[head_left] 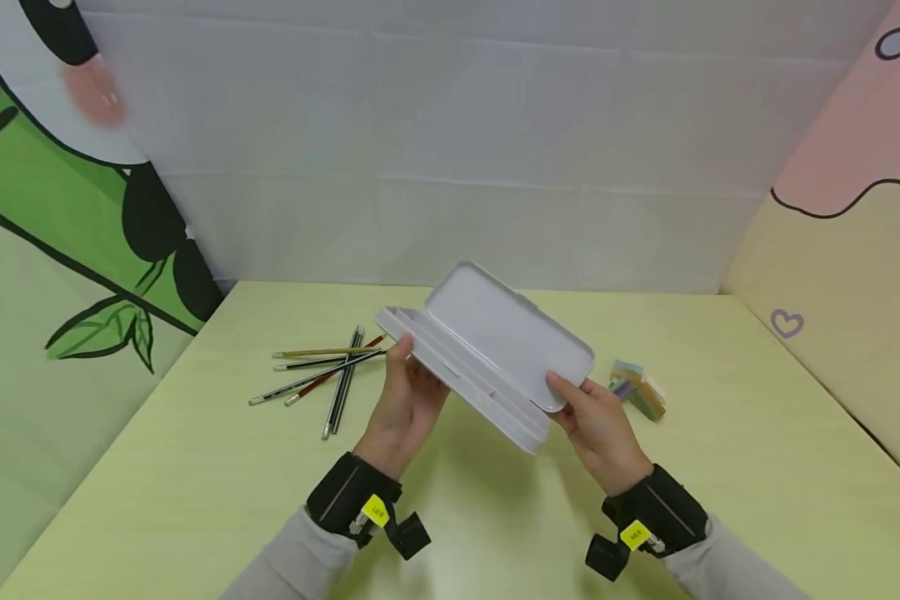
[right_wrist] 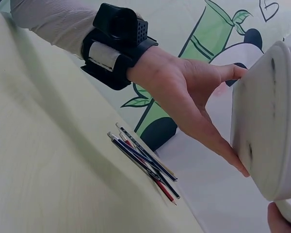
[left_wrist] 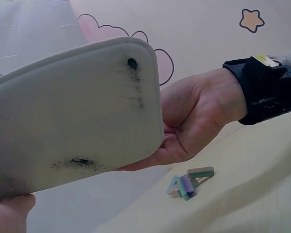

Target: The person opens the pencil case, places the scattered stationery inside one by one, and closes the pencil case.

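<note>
A white pencil case (head_left: 487,367) is held up above the table, tilted, its lid (head_left: 506,333) swung open. My left hand (head_left: 408,400) grips the left end of its tray, thumb over the edge. With thumb on top, my right hand (head_left: 600,425) holds the lid's lower right corner. Dark smudges mark the underside of the case (left_wrist: 87,116) in the left wrist view. On the table left of my left hand lie several pencils (head_left: 330,367) in a loose crossed pile. Behind my right hand sits a small heap of erasers or pastel blocks (head_left: 640,390).
A light yellow-green table (head_left: 270,500) spans the work area. A pale cloth wall (head_left: 450,167) rises behind it. Cartoon-printed panels stand at the left (head_left: 67,250) and right (head_left: 832,250) sides.
</note>
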`<state>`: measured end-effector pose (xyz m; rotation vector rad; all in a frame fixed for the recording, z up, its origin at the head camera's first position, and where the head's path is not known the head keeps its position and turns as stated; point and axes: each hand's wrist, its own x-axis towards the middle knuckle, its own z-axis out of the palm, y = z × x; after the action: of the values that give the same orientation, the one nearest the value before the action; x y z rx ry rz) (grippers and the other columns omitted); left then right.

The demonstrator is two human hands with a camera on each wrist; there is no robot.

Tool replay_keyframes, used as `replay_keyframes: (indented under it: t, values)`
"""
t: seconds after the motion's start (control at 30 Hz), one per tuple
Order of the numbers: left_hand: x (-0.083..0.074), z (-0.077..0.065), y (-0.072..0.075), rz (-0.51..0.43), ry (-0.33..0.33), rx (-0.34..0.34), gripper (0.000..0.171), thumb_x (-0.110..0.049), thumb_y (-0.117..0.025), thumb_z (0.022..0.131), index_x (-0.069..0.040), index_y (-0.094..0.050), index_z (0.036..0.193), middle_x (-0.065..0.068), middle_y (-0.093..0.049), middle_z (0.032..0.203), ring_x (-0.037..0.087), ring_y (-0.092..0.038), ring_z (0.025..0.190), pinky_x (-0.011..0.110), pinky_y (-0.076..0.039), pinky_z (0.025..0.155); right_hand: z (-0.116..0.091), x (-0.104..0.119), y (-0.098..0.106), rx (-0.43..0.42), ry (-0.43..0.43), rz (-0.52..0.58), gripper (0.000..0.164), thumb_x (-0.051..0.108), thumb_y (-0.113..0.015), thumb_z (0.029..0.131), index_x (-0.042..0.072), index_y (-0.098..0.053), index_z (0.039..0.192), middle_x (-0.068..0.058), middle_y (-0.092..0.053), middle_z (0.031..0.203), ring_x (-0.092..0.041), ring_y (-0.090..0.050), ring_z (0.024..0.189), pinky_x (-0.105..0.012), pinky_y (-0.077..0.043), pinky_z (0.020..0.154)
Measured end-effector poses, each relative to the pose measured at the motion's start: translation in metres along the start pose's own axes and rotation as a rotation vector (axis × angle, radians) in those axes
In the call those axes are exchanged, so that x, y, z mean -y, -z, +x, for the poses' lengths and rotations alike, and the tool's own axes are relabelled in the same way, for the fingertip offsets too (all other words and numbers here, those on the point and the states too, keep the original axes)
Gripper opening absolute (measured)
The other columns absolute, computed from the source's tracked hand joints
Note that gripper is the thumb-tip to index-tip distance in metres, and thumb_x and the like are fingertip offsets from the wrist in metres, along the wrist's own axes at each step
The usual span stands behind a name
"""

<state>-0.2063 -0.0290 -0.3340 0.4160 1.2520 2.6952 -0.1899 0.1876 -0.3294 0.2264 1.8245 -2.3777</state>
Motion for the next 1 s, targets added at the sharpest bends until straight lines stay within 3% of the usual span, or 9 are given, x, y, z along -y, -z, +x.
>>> replay_keyframes:
  t: [0.17,0.3,0.47,0.6,0.8,1.0]
  values:
    - [-0.003,0.002,0.003,-0.024,0.025,-0.009,0.095,-0.076,-0.050,0.080,-0.016,-0.024,0.150,0.005,-0.036,0.138,0.019,-0.034,0.129,0.031,-0.029,0.114,0.004,0.003,0.005,0.006,0.013,-0.020,0.047,0.017,-0.051,0.100,-0.005,-0.038,0.139,0.012,-0.059,0.106,0.002,-0.063,0.096,-0.016,-0.051,0.086]
    - [-0.013,0.008,0.012,-0.039,0.057,-0.051,0.092,-0.077,-0.041,0.084,-0.013,-0.028,0.148,0.008,-0.037,0.142,0.019,-0.034,0.134,0.035,-0.021,0.122,0.007,0.006,0.009,0.000,0.011,-0.032,0.044,0.017,-0.051,0.100,-0.004,-0.039,0.137,0.012,-0.059,0.104,0.002,-0.063,0.094,-0.015,-0.051,0.085]
    - [-0.032,0.017,0.030,-0.040,0.139,-0.070,0.096,-0.075,-0.027,0.089,-0.005,-0.012,0.154,0.015,-0.019,0.160,0.023,-0.021,0.149,0.035,-0.015,0.125,0.011,0.010,0.018,0.035,-0.009,-0.037,0.041,0.019,-0.051,0.100,0.000,-0.040,0.134,0.013,-0.059,0.102,0.002,-0.063,0.094,-0.015,-0.051,0.085]
    - [-0.053,0.026,0.045,-0.054,0.216,-0.035,0.098,-0.073,-0.028,0.090,-0.002,-0.003,0.154,0.017,-0.008,0.163,0.026,-0.013,0.152,0.033,-0.016,0.124,0.016,0.012,0.025,0.087,-0.021,-0.037,0.036,0.019,-0.052,0.099,0.002,-0.042,0.130,0.014,-0.060,0.101,0.001,-0.063,0.093,-0.015,-0.051,0.084]
    - [-0.090,0.042,0.059,0.141,0.315,0.081,0.102,-0.075,-0.026,0.089,0.000,-0.004,0.154,0.019,-0.009,0.162,0.028,-0.014,0.151,0.034,-0.016,0.123,0.025,0.009,0.034,0.178,-0.050,-0.009,0.032,0.017,-0.056,0.097,0.005,-0.046,0.126,0.011,-0.061,0.104,-0.002,-0.063,0.097,-0.017,-0.052,0.087]
    - [-0.109,0.058,0.060,0.480,0.383,0.188,0.083,-0.058,-0.029,0.099,0.003,-0.012,0.153,0.021,-0.020,0.159,0.031,-0.024,0.148,0.032,-0.032,0.116,0.031,0.007,0.042,0.236,-0.042,-0.071,0.040,0.019,-0.056,0.098,0.002,-0.042,0.132,0.011,-0.061,0.105,-0.002,-0.064,0.097,-0.017,-0.053,0.085]
